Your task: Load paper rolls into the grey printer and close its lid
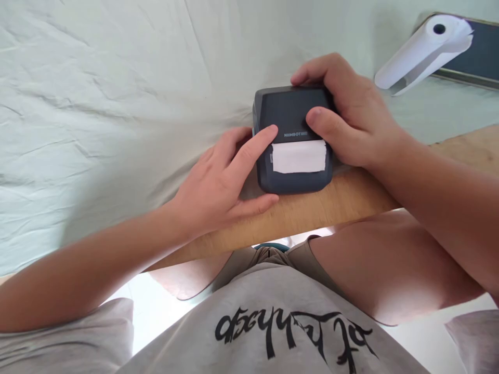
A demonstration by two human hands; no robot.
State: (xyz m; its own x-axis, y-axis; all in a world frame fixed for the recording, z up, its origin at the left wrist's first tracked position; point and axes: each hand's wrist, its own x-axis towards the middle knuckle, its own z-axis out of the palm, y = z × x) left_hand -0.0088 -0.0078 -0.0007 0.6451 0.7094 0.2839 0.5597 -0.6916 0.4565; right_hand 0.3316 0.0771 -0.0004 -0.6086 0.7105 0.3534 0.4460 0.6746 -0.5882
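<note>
A dark label printer (290, 111) marked NIIMBOT lies near the front edge of the table. Out of its slot hangs a short strip of white label paper (298, 157). My right hand (353, 114) grips the printer's right side, with the thumb on the lid and the fingers over the far edge. Against the left side rests my left hand (228, 176), its fingers spread. One fingertip touches the lid just left of the lettering, and the thumb lies by the near edge.
At the far right a roll of white paper (423, 49), partly unrolled, leans on a dark flat object with a light rim (481, 49). A wrinkled pale cloth (117, 93) covers the table. Its bare wooden edge (234, 235) runs in front of my lap.
</note>
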